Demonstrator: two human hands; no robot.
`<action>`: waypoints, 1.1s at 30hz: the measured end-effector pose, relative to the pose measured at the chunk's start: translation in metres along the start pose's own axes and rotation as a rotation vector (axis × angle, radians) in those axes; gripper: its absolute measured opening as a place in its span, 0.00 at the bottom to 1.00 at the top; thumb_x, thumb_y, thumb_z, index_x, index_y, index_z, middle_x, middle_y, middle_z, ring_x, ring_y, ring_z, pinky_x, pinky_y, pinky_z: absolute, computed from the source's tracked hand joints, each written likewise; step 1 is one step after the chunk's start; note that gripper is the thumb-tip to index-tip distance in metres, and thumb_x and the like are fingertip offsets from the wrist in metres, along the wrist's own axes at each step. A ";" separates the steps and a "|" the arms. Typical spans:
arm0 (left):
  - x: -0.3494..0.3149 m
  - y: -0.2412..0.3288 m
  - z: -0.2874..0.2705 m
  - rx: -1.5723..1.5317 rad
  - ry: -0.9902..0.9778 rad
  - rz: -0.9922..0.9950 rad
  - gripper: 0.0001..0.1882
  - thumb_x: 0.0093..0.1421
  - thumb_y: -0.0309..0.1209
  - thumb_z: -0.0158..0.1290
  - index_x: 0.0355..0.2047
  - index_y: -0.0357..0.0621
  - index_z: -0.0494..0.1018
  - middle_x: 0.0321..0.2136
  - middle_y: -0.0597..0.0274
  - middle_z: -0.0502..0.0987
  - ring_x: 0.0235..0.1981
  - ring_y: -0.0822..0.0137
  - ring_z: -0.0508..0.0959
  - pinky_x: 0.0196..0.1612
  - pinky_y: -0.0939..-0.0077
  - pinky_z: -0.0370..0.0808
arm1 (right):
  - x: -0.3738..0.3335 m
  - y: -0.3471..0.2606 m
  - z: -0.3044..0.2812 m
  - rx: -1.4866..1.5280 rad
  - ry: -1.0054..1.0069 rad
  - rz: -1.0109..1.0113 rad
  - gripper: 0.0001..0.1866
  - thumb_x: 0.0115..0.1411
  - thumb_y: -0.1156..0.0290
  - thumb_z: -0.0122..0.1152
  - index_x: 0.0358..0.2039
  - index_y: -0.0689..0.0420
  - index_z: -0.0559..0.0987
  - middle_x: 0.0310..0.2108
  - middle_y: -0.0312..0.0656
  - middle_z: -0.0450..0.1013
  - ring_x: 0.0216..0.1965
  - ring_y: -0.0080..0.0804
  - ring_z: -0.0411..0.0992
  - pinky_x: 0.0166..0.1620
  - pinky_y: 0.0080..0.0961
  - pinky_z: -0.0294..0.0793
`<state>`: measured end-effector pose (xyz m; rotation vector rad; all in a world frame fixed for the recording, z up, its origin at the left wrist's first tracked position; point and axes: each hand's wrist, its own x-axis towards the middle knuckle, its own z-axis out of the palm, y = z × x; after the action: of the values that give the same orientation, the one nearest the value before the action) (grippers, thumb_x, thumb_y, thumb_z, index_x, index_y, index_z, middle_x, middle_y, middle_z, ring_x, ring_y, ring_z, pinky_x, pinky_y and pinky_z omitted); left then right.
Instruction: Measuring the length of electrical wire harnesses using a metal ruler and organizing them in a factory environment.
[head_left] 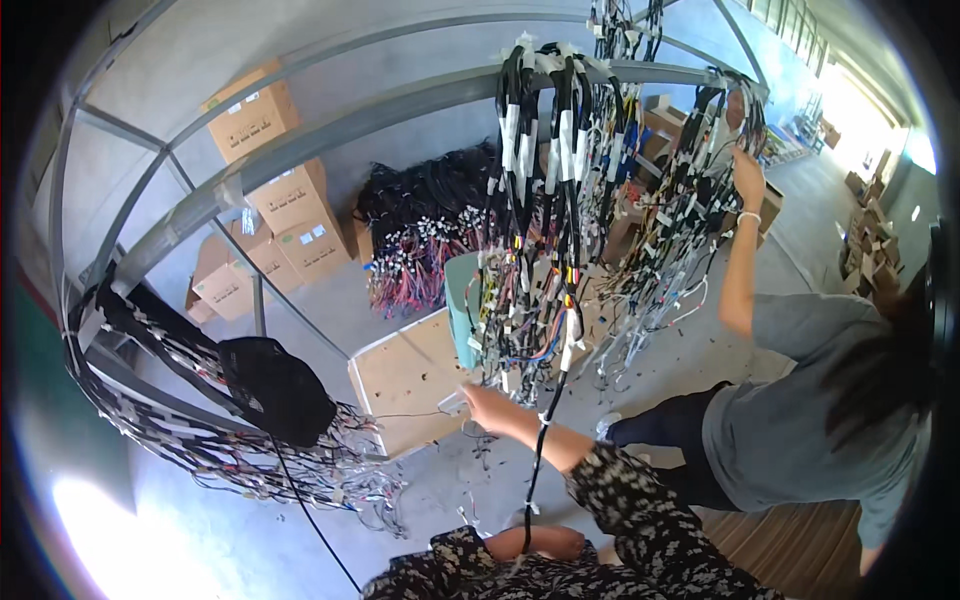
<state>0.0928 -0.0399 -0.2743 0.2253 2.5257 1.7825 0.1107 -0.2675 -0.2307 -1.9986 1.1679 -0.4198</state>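
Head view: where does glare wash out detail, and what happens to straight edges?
In the head view, glare whites out the far opening at upper right and a patch at lower left; in the head view, the grey rail bows and the corners are black.

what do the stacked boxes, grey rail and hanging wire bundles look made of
Stacked boxes: likely cardboard, matte brown with folded edges. Grey rail: probably metal, smooth with dull sheen. Hanging wire bundles: apparently smooth plastic sheathing, from thin, flexible coloured strands.
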 end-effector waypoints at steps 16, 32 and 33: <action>-0.137 -0.011 0.002 -1.036 0.566 -0.703 0.20 0.68 0.35 0.47 0.54 0.34 0.69 0.34 0.52 0.81 0.36 0.62 0.82 0.40 0.70 0.80 | -0.233 0.079 0.017 0.004 -0.064 0.379 0.20 0.60 0.54 0.57 0.25 0.60 0.78 0.25 0.52 0.77 0.28 0.49 0.75 0.34 0.44 0.72; -0.174 0.071 0.008 -0.793 0.534 -0.817 0.26 0.59 0.40 0.61 0.56 0.50 0.71 0.35 0.67 0.82 0.32 0.75 0.79 0.32 0.80 0.74 | -0.019 0.119 -0.113 0.110 1.137 0.306 0.20 0.60 0.75 0.54 0.54 0.59 0.71 0.51 0.55 0.70 0.46 0.58 0.72 0.47 0.44 0.71; -0.178 0.073 0.011 -0.731 0.552 -0.809 0.25 0.59 0.40 0.61 0.56 0.50 0.72 0.34 0.68 0.81 0.32 0.74 0.79 0.32 0.80 0.74 | -0.012 0.124 -0.113 0.136 1.161 0.206 0.18 0.59 0.73 0.56 0.51 0.59 0.72 0.49 0.54 0.72 0.45 0.56 0.72 0.46 0.43 0.72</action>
<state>0.2766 -0.0313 -0.2183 -1.2368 1.5328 2.3196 -0.0378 -0.3431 -0.2496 -1.4230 1.9012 -1.6160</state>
